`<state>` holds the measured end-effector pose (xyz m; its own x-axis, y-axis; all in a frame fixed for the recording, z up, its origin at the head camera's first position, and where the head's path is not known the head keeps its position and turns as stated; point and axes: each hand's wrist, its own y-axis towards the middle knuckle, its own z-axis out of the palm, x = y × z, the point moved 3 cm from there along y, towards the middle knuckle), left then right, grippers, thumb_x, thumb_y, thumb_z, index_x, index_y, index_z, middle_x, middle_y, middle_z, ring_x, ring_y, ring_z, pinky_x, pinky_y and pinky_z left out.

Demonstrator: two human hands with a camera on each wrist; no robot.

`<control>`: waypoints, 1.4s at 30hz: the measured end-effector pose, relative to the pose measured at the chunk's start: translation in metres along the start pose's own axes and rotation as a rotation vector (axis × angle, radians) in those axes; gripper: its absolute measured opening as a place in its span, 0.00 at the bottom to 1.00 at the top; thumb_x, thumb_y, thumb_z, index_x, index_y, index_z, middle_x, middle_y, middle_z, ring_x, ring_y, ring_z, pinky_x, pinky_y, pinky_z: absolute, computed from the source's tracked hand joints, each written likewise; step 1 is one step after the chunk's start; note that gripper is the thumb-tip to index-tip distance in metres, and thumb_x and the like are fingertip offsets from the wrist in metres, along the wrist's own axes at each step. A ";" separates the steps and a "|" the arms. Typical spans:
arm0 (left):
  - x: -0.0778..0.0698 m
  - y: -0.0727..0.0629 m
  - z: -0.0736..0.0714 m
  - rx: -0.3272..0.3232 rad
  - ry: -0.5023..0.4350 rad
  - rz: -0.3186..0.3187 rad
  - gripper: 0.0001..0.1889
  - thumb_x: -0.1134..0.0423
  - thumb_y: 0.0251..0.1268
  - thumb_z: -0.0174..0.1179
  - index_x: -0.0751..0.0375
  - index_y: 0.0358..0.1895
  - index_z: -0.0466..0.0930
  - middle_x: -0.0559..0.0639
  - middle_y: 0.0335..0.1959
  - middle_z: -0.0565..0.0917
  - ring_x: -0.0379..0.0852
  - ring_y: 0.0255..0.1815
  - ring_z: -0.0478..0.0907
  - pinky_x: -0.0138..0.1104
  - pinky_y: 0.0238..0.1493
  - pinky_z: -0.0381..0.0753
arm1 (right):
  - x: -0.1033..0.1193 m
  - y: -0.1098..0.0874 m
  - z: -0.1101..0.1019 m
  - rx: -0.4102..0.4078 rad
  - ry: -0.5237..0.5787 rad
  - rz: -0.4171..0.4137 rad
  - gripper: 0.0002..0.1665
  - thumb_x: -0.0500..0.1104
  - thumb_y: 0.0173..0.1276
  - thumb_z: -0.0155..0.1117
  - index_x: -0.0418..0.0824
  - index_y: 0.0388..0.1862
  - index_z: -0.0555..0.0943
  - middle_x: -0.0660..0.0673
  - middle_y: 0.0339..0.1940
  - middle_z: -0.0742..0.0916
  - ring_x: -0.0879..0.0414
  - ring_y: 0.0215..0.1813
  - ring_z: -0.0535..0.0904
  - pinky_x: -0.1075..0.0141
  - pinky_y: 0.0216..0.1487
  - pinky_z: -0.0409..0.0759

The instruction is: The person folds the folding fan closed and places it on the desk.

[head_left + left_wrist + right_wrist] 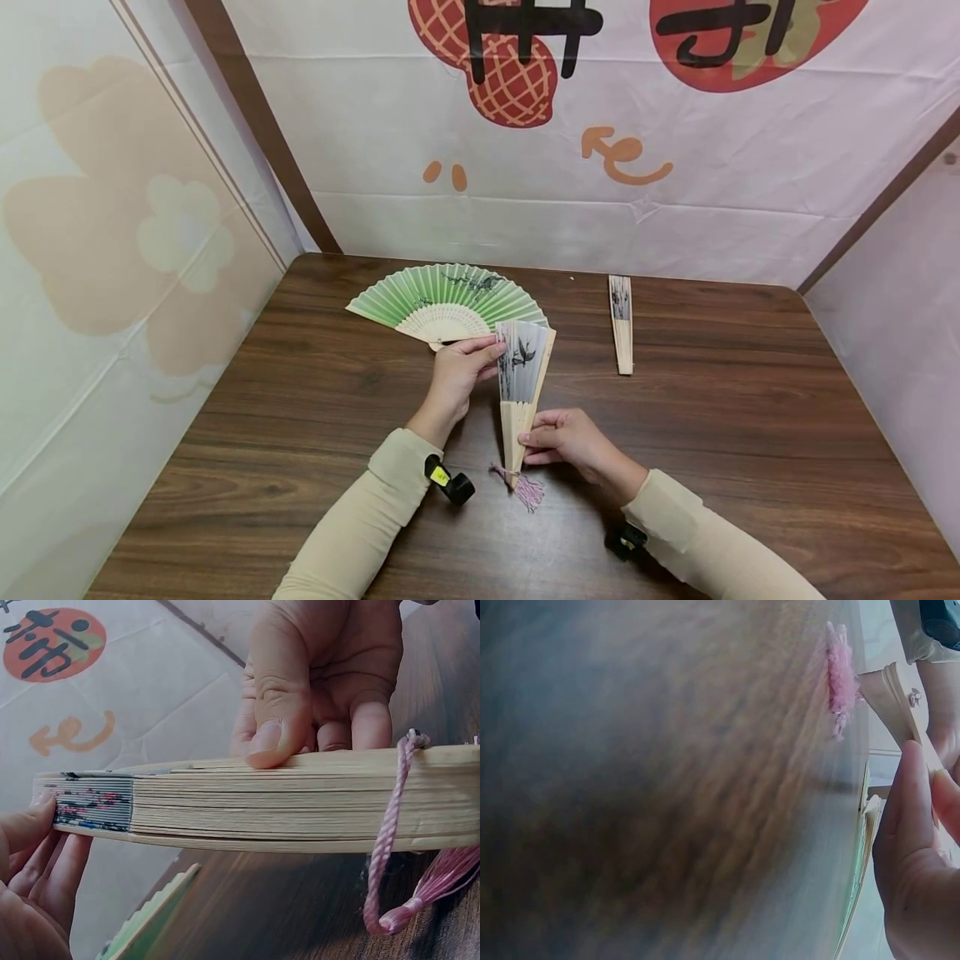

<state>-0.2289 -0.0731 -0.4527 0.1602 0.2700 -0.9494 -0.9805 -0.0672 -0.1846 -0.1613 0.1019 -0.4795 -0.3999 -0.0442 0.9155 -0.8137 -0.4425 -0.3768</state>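
A partly spread folding fan, with pale wooden ribs and a grey leaf painted with a dark bird, stands above the table between the two hands. My left hand pinches it by the painted leaf near its top left edge. Lower down, my right hand grips the ribs from the right between thumb and fingers. A pink tassel hangs from the fan's pivot end. In the left wrist view, the fan's stacked ribs show edge-on, with the right thumb pressing on the outer one.
Behind the left hand, an opened green fan lies spread on the brown wooden table. To the right lies a closed folding fan. Printed cloth walls the back and both sides of the table.
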 end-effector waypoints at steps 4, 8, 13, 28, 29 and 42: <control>0.001 0.000 0.001 0.001 0.021 -0.006 0.15 0.74 0.61 0.66 0.78 0.50 0.82 0.45 0.34 0.88 0.33 0.31 0.85 0.26 0.34 0.88 | 0.000 0.000 0.001 -0.004 -0.009 0.004 0.08 0.28 0.67 0.62 0.20 0.39 0.79 0.50 0.24 0.87 0.62 0.30 0.84 0.68 0.39 0.90; 0.002 0.001 0.001 0.001 0.035 -0.003 0.15 0.73 0.61 0.67 0.77 0.50 0.83 0.46 0.35 0.88 0.33 0.31 0.85 0.26 0.33 0.88 | 0.000 0.000 0.002 0.000 -0.010 -0.001 0.08 0.28 0.67 0.62 0.19 0.39 0.79 0.51 0.25 0.87 0.62 0.30 0.84 0.68 0.39 0.90; 0.003 0.002 0.001 -0.003 0.049 0.003 0.15 0.72 0.60 0.68 0.76 0.49 0.83 0.47 0.35 0.88 0.33 0.32 0.84 0.26 0.33 0.88 | 0.001 -0.001 0.003 0.006 -0.016 0.000 0.07 0.28 0.67 0.62 0.21 0.38 0.80 0.51 0.24 0.86 0.62 0.31 0.84 0.69 0.39 0.89; 0.006 0.001 0.003 -0.002 0.054 0.010 0.15 0.70 0.59 0.70 0.75 0.48 0.84 0.46 0.33 0.89 0.33 0.31 0.84 0.27 0.33 0.88 | 0.001 0.000 0.004 -0.005 -0.064 0.001 0.04 0.28 0.67 0.62 0.28 0.31 0.81 0.51 0.23 0.86 0.62 0.30 0.83 0.70 0.37 0.89; 0.007 0.002 0.004 -0.003 0.052 0.010 0.15 0.70 0.59 0.70 0.75 0.48 0.85 0.46 0.33 0.89 0.33 0.31 0.84 0.27 0.33 0.88 | 0.001 0.000 0.004 -0.007 -0.069 0.003 0.04 0.29 0.67 0.62 0.28 0.31 0.81 0.50 0.23 0.86 0.62 0.30 0.83 0.70 0.37 0.89; 0.006 0.001 0.007 -0.007 0.054 0.011 0.15 0.70 0.57 0.71 0.75 0.46 0.85 0.45 0.30 0.88 0.33 0.29 0.84 0.26 0.32 0.88 | 0.006 0.001 0.006 -0.029 -0.141 0.001 0.06 0.29 0.66 0.64 0.23 0.37 0.81 0.51 0.26 0.87 0.62 0.29 0.83 0.67 0.37 0.90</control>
<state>-0.2301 -0.0650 -0.4571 0.1555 0.2173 -0.9636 -0.9815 -0.0766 -0.1757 -0.1616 0.0957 -0.4736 -0.3394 -0.1713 0.9249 -0.8261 -0.4160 -0.3802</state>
